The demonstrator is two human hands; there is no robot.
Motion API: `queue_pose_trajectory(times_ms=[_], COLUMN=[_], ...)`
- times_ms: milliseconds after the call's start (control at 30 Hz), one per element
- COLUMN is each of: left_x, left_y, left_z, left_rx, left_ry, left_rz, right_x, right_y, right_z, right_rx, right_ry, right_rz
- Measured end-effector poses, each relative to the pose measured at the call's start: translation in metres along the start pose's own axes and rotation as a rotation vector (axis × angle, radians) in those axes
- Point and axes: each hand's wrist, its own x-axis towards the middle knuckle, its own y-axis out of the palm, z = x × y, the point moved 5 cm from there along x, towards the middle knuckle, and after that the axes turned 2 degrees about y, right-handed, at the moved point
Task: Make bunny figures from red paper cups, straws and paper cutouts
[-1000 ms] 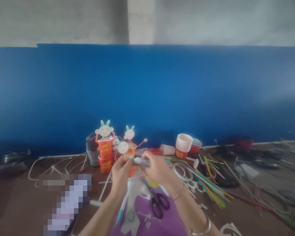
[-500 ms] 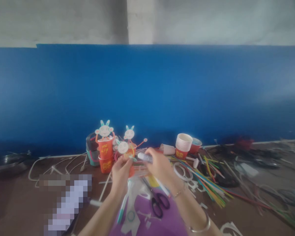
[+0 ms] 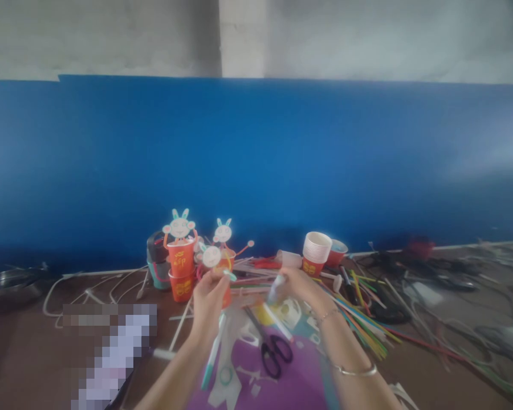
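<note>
My left hand (image 3: 209, 293) is closed in a pinch on a small white-and-green paper piece (image 3: 229, 275), in front of the paper-cup figures. My right hand (image 3: 298, 285), fingers closed, grips a small white tube (image 3: 275, 288) that points down over the table. Close behind my left hand is a round white paper face (image 3: 211, 256) with a rabbit ear. Below and between my hands lie black-handled scissors (image 3: 275, 354), a white marker (image 3: 277, 321) and a teal-ended marker (image 3: 212, 356), on and beside a purple sheet (image 3: 297, 378).
Stacked orange cups (image 3: 181, 259) with a rabbit figure stand left. A nest of paper cups (image 3: 317, 250) stands at the back right. Colourful pipe cleaners (image 3: 363, 324) lie right, near tangled cables (image 3: 465, 336). A blue wall panel (image 3: 256, 159) rises behind the table.
My right hand has moved right, away from my left hand, and the white tube has tipped downward. My left hand stays nearly in place with the paper piece.
</note>
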Motion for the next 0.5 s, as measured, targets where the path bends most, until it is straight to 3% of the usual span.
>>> queue_pose_trajectory(times_ms=[267, 500], left_x=[0.0, 0.001], left_y=[0.001, 0.005], left_z=[-0.003, -0.006], left_rx=[0.08, 0.243], left_ry=[0.03, 0.101], left_rz=[0.024, 0.142], right_x=[-0.015, -0.029], right_y=[-0.009, -0.009], right_z=[0.015, 0.032], right_rx=[-0.192, -0.254], right_ry=[0.028, -0.018], right_rz=[0.009, 0.003])
